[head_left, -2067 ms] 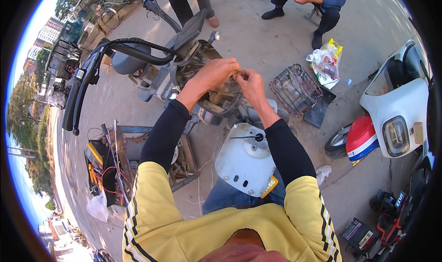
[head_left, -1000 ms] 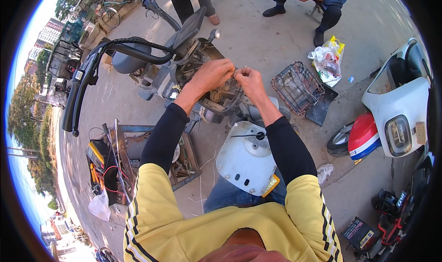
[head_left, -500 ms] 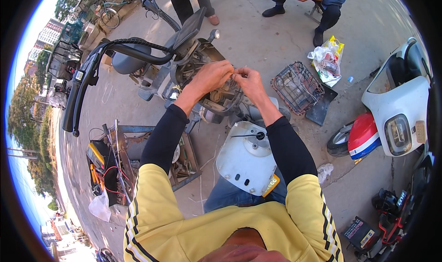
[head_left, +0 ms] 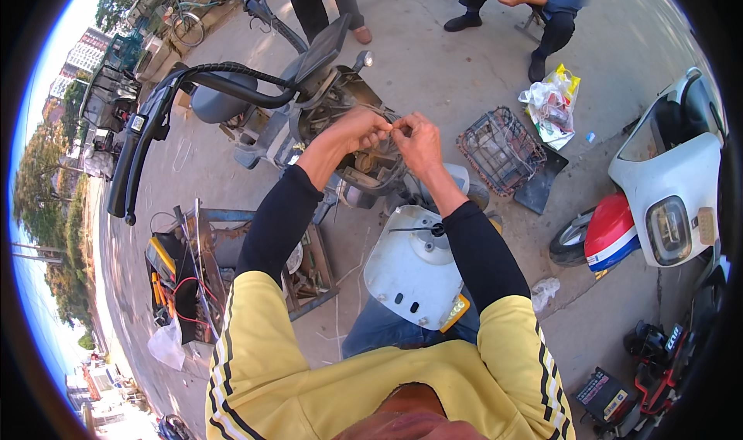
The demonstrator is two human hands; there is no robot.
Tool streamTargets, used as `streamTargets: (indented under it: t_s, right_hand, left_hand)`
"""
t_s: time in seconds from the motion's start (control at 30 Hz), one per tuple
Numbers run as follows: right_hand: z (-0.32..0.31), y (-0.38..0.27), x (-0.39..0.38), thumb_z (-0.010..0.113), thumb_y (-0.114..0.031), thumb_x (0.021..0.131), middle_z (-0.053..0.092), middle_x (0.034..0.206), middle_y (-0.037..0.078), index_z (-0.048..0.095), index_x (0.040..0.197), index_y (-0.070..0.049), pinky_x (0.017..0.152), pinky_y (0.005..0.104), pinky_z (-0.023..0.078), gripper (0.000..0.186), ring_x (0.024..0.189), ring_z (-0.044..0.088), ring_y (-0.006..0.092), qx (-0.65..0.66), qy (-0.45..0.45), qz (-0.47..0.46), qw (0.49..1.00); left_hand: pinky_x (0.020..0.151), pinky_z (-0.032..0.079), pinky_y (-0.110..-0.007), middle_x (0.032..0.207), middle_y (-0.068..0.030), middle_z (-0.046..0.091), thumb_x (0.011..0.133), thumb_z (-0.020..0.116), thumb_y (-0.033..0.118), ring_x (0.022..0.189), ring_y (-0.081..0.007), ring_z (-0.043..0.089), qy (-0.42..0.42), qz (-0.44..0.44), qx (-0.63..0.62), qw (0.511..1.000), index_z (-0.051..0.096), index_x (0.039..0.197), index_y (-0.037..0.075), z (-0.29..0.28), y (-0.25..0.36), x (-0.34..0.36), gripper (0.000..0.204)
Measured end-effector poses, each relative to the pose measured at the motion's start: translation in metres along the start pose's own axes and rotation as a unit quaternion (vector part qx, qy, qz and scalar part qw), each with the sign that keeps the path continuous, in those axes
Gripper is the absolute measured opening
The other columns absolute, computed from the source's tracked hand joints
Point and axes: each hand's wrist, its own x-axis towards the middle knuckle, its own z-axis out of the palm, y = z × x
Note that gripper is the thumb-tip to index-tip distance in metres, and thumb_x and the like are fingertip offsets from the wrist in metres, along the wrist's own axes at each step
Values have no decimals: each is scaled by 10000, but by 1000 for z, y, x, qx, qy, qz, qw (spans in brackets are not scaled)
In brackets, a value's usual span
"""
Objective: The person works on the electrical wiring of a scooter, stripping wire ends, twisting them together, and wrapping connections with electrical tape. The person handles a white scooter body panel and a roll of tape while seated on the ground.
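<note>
Both hands meet over the opened front of an electric scooter (head_left: 309, 107), whose inner wiring and parts are exposed. My left hand (head_left: 357, 130) has its fingers pinched together. Fingertip to fingertip with it, my right hand (head_left: 419, 141) is also closed in a pinch. Whatever lies between the fingertips is too small to make out. Below the hands is the scooter's dark open housing (head_left: 370, 169). A white front panel (head_left: 402, 273) with a black cable through its round fitting rests over my legs, an amber reflector (head_left: 455, 314) at its lower corner.
A metal toolbox (head_left: 309, 277) with tools stands at left, beside a black bag (head_left: 186, 301). The scooter's handlebar (head_left: 139, 146) juts out left. Right are a wire basket (head_left: 503, 150), a plastic bag (head_left: 553, 103) and a white scooter (head_left: 665, 181). Two people (head_left: 542, 6) (head_left: 321, 6) are ahead.
My hands have shifted slightly, and the left fingers have turned so that more of them shows. The fingertips stay together in a pinch. The view has moved a little.
</note>
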Motion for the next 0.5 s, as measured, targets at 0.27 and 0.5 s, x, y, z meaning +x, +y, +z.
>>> streamTargets:
  t_s: [0.27, 0.5]
  right_hand:
    - [-8, 8, 3, 784, -108, 846, 741, 897, 158, 789, 950, 13, 745, 387, 569, 160, 792, 725, 247, 110, -32, 88, 989]
    - [-9, 5, 4, 798, -106, 845, 736, 885, 148, 785, 964, 28, 739, 370, 558, 180, 787, 712, 232, 94, -42, 92, 990]
  left_hand:
    - [718, 562, -427, 973, -62, 687, 930, 738, 111, 847, -278, 721, 169, 444, 439, 763, 698, 1101, 58, 14, 0, -44, 183]
    - [694, 578, -386, 1049, -7, 655, 898, 697, 130, 913, -247, 714, 152, 527, 614, 568, 690, 1121, 156, 12, -3, -46, 225]
